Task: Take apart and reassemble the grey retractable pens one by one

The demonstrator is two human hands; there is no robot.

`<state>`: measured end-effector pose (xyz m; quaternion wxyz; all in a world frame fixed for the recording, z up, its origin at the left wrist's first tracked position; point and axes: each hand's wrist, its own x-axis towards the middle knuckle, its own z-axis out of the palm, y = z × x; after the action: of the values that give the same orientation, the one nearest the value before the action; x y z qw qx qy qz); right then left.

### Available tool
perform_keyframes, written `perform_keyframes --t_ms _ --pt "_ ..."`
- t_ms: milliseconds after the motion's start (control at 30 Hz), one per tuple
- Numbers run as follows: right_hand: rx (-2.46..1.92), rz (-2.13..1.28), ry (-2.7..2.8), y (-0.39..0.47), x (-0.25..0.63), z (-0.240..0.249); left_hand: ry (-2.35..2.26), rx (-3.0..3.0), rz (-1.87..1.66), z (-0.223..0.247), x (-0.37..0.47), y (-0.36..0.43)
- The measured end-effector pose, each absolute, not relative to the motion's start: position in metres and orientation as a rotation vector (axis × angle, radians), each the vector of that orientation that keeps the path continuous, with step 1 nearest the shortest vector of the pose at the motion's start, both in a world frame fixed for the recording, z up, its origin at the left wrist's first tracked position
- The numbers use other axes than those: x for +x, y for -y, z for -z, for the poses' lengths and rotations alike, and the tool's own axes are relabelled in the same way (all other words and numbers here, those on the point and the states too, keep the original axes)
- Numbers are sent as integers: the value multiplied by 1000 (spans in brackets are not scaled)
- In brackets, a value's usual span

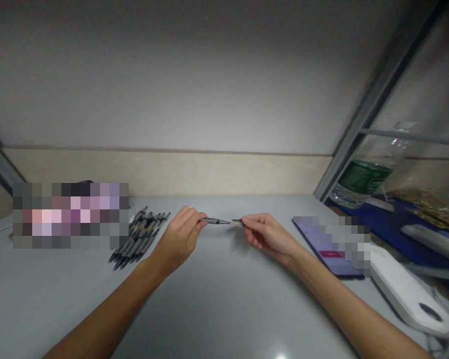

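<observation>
My left hand [185, 232] is closed round one end of a pen, and a dark grey barrel part [212, 221] sticks out from its fingertips. From that part a thin refill [225, 223] runs rightward into a clear pen part with a dark clip [237, 222]. My right hand [264, 232] pinches the clear part between thumb and fingers. The pen lies level, held just above the table, its two parts joined by the refill. Left of my left hand, several grey and black pens [136, 242] lie side by side in a pile.
A phone [327, 249] with its screen lit lies on the grey table [224, 304] at the right, beside a long white device [407, 289]. A plastic bottle with a green label [364, 177] stands beyond the metal frame. A blurred-out pinkish object [71, 214] is at the left.
</observation>
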<state>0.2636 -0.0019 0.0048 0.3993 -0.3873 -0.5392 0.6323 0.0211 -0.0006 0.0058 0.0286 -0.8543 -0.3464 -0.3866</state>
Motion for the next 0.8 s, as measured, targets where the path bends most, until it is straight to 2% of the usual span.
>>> perform_keyframes --t_ms 133,300,567,633,800 --pt "-989 -1670 1376 4 262 -2 1073 -2567 1035 -5 19 -3" --pt "-1035 -1316 1526 6 257 -6 1241 -2658 1138 -3 21 -1" --pt "-939 -806 1742 10 257 -12 1815 -2834 1461 -6 24 1" --pt "-975 -804 1742 11 257 -12 1860 -2850 1562 -7 23 -1" --pt "-1034 -1039 1559 7 255 -8 1805 -2877 1737 -8 19 -7"
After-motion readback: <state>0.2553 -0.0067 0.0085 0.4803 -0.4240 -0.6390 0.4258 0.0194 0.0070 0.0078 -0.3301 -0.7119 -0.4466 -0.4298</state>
